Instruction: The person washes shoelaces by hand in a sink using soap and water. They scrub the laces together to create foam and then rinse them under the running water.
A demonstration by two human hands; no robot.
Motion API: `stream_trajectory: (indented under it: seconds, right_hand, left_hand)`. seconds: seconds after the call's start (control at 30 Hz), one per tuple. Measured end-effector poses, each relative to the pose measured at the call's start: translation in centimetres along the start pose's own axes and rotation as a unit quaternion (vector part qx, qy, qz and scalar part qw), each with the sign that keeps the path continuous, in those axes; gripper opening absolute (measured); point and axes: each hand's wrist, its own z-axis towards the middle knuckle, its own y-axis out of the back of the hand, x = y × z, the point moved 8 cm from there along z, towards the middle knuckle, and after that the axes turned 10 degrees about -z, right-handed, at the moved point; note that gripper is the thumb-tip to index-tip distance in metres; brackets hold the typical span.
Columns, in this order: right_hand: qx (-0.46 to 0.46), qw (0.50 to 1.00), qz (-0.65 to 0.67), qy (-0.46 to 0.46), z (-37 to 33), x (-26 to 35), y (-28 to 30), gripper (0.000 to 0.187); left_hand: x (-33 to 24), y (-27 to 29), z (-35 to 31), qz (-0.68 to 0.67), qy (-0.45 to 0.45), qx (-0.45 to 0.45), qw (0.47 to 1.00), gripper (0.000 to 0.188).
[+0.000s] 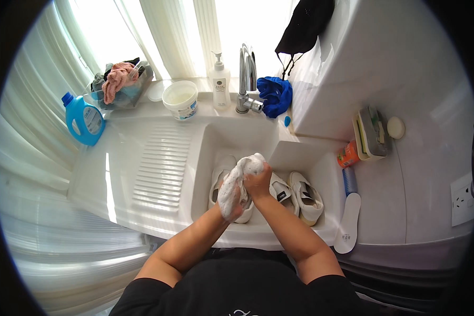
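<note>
Over the sink basin (198,195), my two hands are close together around a long mass of thick white foam (231,189). My left hand (239,210) is closed and mostly buried under suds. From the right, my right hand (258,184) is closed around the upper end of the foamy mass. What lies inside the foam is hidden. Below my hands sit white shoes: one shoe (217,179) is partly covered by the left hand, another shoe (283,197) is beside my right wrist, and a further shoe (307,200) rests against the basin's right side.
A ridged washboard (160,171) is left of the basin. Behind stand a blue detergent bottle (84,120), a white tub (180,100), a pump bottle (220,81) and the faucet (246,79). A blue cloth (274,96) hangs nearby. A white insole (347,224) lies at right.
</note>
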Motion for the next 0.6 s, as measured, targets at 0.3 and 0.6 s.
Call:
stream_trajectory:
  seconds: [0.3,0.6]
  right_hand:
    - [0.027,0.996,-0.056,-0.058,-1.4,-3.3,-2.1,0.023]
    - [0.044,0.997,-0.070,-0.011,-1.1,-1.4,-2.2,0.016]
  left_hand:
    - [-1.7,-0.8,-0.2,0.000,-0.069,0.225,0.972,0.035]
    - [-1.4,1.7,0.9,-0.069,-0.032,-0.012,0.997,0.026]
